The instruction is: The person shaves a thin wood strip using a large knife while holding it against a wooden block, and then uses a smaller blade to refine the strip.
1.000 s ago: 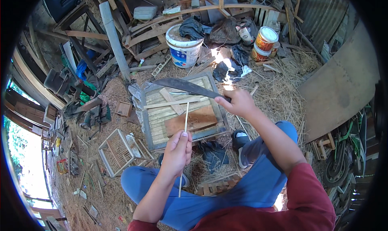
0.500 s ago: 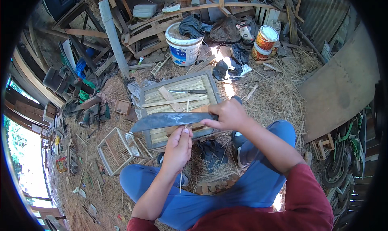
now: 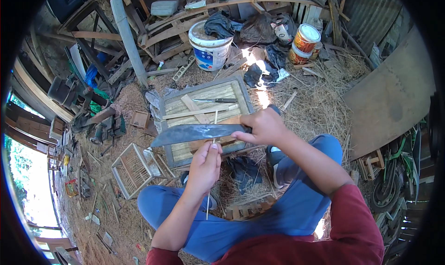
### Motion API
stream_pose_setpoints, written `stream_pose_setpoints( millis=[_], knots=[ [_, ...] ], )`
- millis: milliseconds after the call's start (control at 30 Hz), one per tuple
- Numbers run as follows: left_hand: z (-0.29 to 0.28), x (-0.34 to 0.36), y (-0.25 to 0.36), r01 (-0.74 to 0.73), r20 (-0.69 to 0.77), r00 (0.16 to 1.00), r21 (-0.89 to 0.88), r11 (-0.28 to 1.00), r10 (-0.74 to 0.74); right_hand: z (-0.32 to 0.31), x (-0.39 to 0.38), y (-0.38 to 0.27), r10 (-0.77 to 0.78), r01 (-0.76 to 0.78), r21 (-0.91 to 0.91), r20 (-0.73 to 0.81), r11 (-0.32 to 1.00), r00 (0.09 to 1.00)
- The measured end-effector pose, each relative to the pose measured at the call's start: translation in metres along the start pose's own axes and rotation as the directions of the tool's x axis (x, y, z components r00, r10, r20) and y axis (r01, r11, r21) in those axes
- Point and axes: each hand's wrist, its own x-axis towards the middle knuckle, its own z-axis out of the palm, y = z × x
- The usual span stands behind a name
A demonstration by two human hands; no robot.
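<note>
Now, right hand [image 3: 265, 128] closed round one machete [image 3: 197, 133], left hand [image 3: 204, 168] pinching one thin stick [image 3: 207, 207]; one knife [image 3: 217, 100] and two slats [image 3: 195, 112] lie just beyond.

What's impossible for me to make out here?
In the head view:
Thin pale stick: middle hidden by the left hand and dark, curved machete blade.
Dark machete handle: mostly covered by the right hand.
Flat reddish-brown wooden block: partly behind the blade.
Bright opening at left: outdoor detail lost in glare.
Small pale scraps, lower left: too small to identify.
</note>
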Motion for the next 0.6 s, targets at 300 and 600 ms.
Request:
stream_pose_setpoints(
  millis=[300,600],
  knots=[
    [-0.001,-0.005,-0.001,0.016,-0.016,1.000,-0.004,1.000,-0.016,0.000,0.000,-0.012,-0.001,0.001,-0.015,-0.003,1.000,1.000],
    [-0.002,-0.007,-0.003,-0.027,0.011,1.000,0.050,0.998,0.027,0.002,-0.011,-0.013,-0.033,0.035,-0.066,0.021,0.997,0.999]
  ],
)
